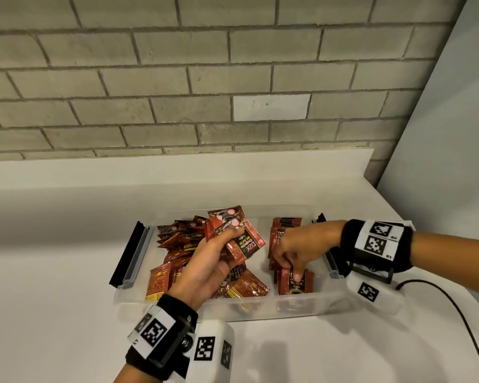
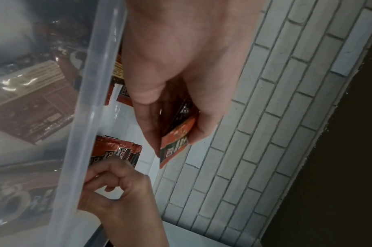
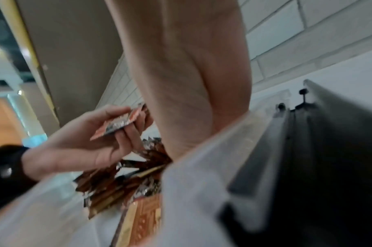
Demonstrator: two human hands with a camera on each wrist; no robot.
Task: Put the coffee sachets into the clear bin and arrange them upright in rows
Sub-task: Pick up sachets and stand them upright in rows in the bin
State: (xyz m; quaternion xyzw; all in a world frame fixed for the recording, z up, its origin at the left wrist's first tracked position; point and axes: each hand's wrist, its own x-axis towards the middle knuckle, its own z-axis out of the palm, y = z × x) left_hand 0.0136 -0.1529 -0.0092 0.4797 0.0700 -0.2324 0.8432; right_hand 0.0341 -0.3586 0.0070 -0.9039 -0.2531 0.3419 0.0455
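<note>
The clear bin stands on the white counter. Loose red-and-black coffee sachets lie heaped in its left half. A row of upright sachets fills the right part. My left hand hovers over the heap and grips a small stack of sachets between thumb and fingers; the left wrist view shows that stack too. My right hand reaches down into the row, fingers curled, pinching the front sachet. In the right wrist view the bin wall hides those fingers.
Black latch handles sit at the bin's left end and right end. A black cable runs over the counter at the right. A brick wall stands close behind.
</note>
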